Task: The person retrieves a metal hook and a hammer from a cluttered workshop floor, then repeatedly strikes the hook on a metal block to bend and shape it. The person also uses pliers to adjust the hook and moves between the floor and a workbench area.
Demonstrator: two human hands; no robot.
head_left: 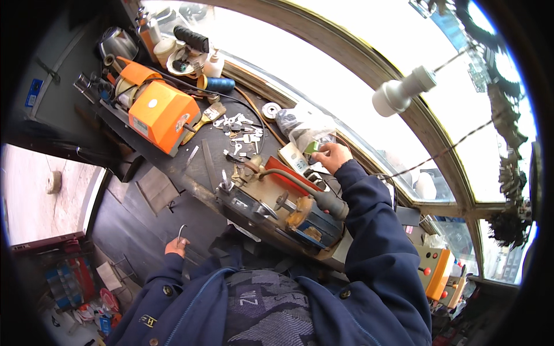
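My left hand (175,247) is low at the left, in front of the bench, closed round a thin curved metal hook (183,229) that sticks up from the fingers. My right hand (334,157) reaches over the bench to the window side. Its fingers are curled together beside a clear plastic bag (306,128) and a small green item (312,147); what they pinch, if anything, cannot be made out. Below that hand stands a key-cutting machine with a blue motor (323,229), a red plate (288,176) and a bent grey tube (294,179).
An orange-covered machine (164,112) occupies the bench's left. Many loose keys (245,137), a brush (213,112) and a flat file (208,163) lie nearby. A blue thread spool (220,85) sits behind. A white lamp (398,97) hangs before the window; another orange machine (440,274) stands right.
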